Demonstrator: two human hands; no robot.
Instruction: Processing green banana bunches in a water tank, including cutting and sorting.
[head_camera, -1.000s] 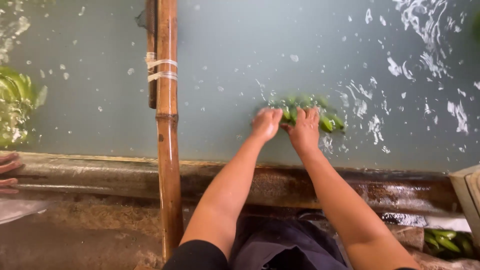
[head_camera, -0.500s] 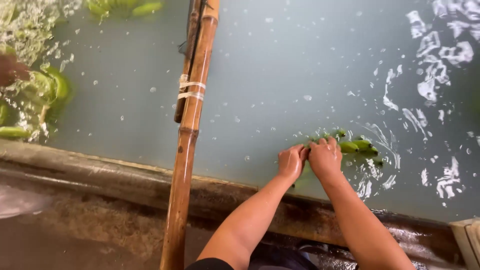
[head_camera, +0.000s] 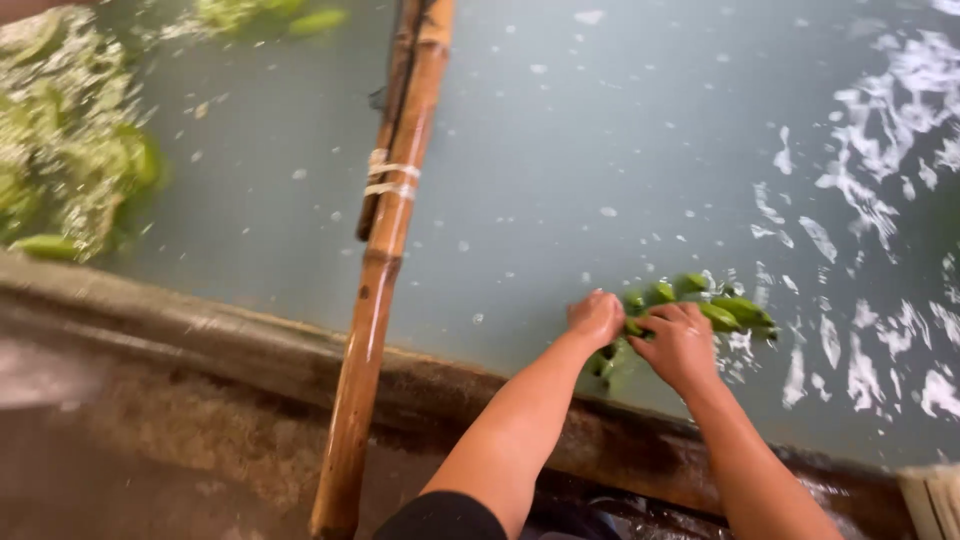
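Green bananas (head_camera: 700, 305) floated low in the murky water by the tank's near rim (head_camera: 300, 340), both hands on them: left hand (head_camera: 597, 318) curled over the cluster, right hand (head_camera: 682, 345) gripping fruit. Wet skins might have slipped loose and drifted away.

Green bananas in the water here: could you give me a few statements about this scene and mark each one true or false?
1. Both hands, left hand and right hand, are on the bunch of green bananas. True.
2. The bunch lies on a dry table. False: it sits in the water tank.
3. A bamboo pole reaches across the tank's edge. True.
4. The pole is in the right hand. False: neither hand touches it.
5. More bananas float at far left. True.
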